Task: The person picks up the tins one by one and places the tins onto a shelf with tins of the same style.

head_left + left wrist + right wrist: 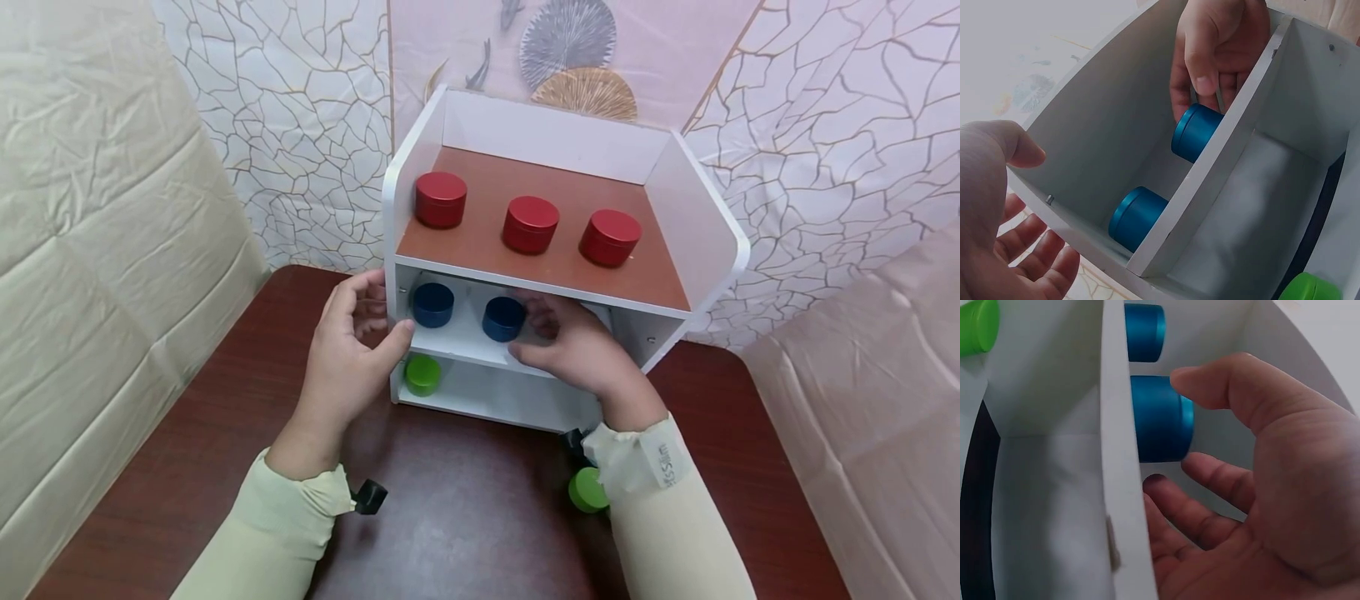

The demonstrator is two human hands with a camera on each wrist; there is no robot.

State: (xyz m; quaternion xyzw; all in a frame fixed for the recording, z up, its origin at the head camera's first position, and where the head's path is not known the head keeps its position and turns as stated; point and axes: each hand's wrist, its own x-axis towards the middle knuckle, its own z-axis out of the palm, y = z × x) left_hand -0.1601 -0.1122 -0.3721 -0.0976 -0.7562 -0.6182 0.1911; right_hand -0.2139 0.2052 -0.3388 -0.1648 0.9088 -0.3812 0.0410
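My right hand [573,342] reaches into the middle level of a white shelf unit [480,357]. Its thumb and fingers are spread around a round blue tin [503,319] standing there, fingertips right at its edge in the right wrist view. Left of it on the same level is a second blue tin [432,305]. My left hand [347,354] is at the unit's left side panel, thumb near the front edge and fingers along the outside, holding nothing. A green tin [422,375] stands at the left of the bottom level.
Three red tins [531,225] stand in a row on the brown top level. Another green tin [588,490] lies on the dark table [465,508], partly behind my right sleeve. Patterned cloth [300,125] hangs behind the unit.
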